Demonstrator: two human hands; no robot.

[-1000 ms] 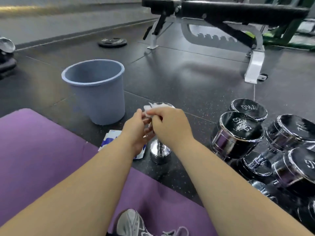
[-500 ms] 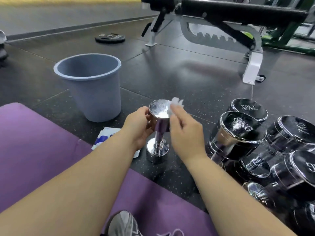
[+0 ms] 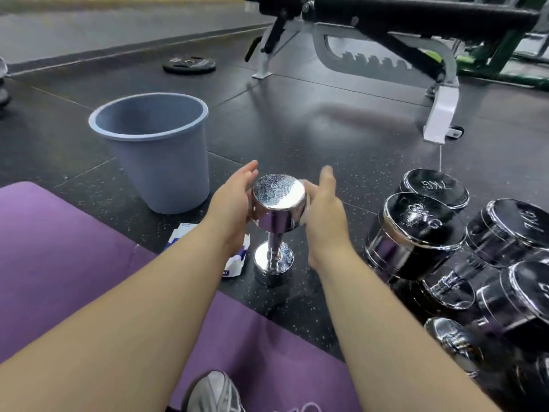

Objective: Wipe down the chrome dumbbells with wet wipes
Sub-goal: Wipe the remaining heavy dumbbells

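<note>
A small chrome dumbbell [image 3: 278,203] stands upright on one round head on the black, speckled rubber floor [image 3: 297,138], just ahead of the purple mat [image 3: 59,248]; its upper head is a polished drum whose flat top shows a smeared, wet-looking film, and its ribbed handle runs down to the mirror-bright lower head. The left hand [image 3: 234,209] lies flat against the left side of the upper head, fingers straight and pointing forward, curled round nothing; the right hand [image 3: 323,215] meets the right side, blurred, with one digit raised; a sliver of white, seemingly the wipe [image 3: 304,217], shows between palm and metal, yet whether the fingers pinch it cannot be told. A white and blue foil packet [image 3: 236,263] lies flat on the floor just beside the lower head, partly hidden under the left wrist. A smooth, tapered blue-grey plastic bucket [image 3: 154,150] stands to the left, near the mat's edge. To the right, larger chrome dumbbells lie in a pile [image 3: 416,230], touching one another, their round faces stamped 8KG and 7KG. Farther back stand a black padded bench [image 3: 386,13] on a white notched frame and a flat black plate [image 3: 189,65]; a grey mesh shoe [image 3: 212,394] rests on the mat.
</note>
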